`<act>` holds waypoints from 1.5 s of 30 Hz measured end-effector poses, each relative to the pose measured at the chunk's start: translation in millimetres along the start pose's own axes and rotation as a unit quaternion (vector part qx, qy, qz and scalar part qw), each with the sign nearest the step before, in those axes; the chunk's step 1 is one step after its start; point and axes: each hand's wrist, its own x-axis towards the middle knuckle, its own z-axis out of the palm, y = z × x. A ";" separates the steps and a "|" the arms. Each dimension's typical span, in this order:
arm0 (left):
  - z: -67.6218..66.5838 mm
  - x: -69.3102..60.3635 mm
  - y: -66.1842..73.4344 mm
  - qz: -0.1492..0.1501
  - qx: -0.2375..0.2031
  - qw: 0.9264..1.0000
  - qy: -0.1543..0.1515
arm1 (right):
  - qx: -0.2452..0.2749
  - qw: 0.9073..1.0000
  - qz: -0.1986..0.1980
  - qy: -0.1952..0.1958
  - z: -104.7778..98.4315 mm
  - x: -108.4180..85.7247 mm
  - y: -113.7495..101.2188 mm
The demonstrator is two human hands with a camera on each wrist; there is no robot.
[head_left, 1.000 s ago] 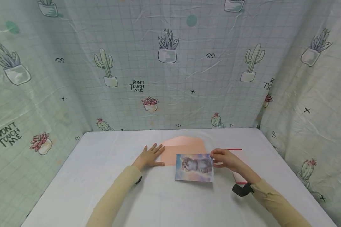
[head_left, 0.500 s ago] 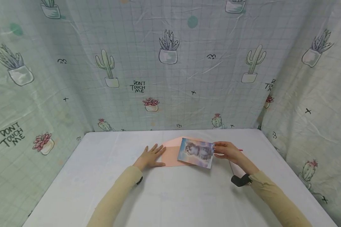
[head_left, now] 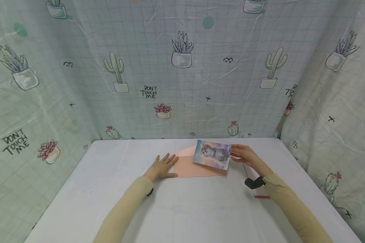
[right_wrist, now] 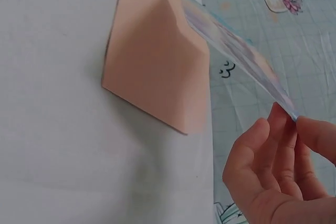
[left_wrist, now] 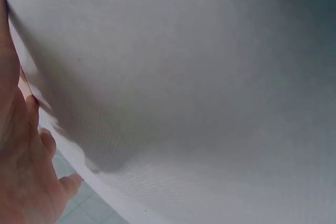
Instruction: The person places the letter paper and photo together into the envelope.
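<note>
A peach envelope (head_left: 184, 167) lies on the white table, its flap toward the back. My left hand (head_left: 162, 168) rests with spread fingers at the envelope's left edge; part of that hand (left_wrist: 26, 166) shows in the left wrist view. My right hand (head_left: 246, 156) pinches the right edge of a kitten picture card (head_left: 212, 154), which is held tilted above the envelope's right part. In the right wrist view the card (right_wrist: 236, 51) appears nearly edge-on between thumb and fingers of the right hand (right_wrist: 283, 171), with the envelope (right_wrist: 157, 61) below it.
A white, red-edged flat item (head_left: 251, 172) lies on the table (head_left: 182, 212) to the right, partly under the right forearm. A curtain (head_left: 140, 67) printed with cacti stands behind the table and along both sides.
My right hand has carried the card away from me, from in front of the envelope to above it, and the card has tilted. The left hand stays at the envelope.
</note>
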 end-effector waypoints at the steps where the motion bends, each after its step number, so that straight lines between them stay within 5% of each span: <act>1: 0.0 0.3 0.0 0.000 -0.001 1.000 0.000 | 0.001 1.000 0.003 0.004 -0.8 1.9 -1.4; 9: -0.5 1.2 0.8 0.002 -0.006 1.000 -0.003 | 0.023 1.000 0.012 0.018 -5.9 15.6 -14.0; 27: 0.7 2.1 1.8 -0.006 -0.001 1.000 -0.010 | -0.061 0.993 -0.001 0.098 -1.8 54.5 -23.9; 45: 4.5 2.7 -2.0 -0.006 -0.011 1.000 -0.008 | -0.116 0.983 -0.024 0.138 -1.5 66.5 -32.1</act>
